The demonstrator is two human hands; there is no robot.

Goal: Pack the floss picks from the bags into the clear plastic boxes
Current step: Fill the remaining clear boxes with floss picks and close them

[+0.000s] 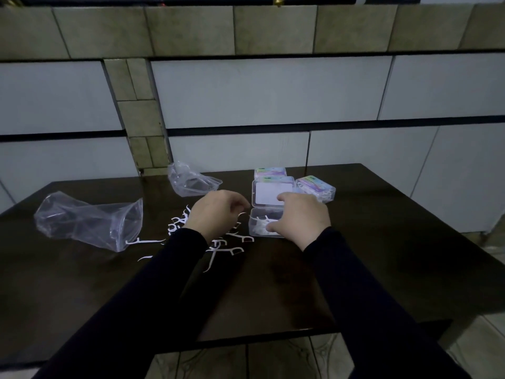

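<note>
Two dark sleeves (169, 283) reach forward over a dark table (382, 269). Nearest on the table lie loose white floss picks (221, 248), scattered beside and partly under the left wrist, with a few single picks further to the left.

The left hand (216, 212) hovers above this scatter with its fingers curled downward; a floss pick (241, 214) shows at its fingertips, and the hand seems to pinch it, though the grip itself is hidden. That pick sits just left of the open clear box (259, 224).

The right hand (299, 220) rests over the right part of the open clear box, thumb at the near edge and fingers curled over the far rim, holding it. White picks lie inside the box, just left of this hand. The box's lid (269, 192) stands raised behind it, with the right hand's forefinger against it.

To the left an empty clear bag (90, 220) lies on its side, its mouth toward the picks. Further back a second clear bag (191, 181) sits crumpled near the far edge. Behind the lid stand two closed boxes (317, 186) with coloured labels. A tiled wall (273, 105) rises beyond.
</note>
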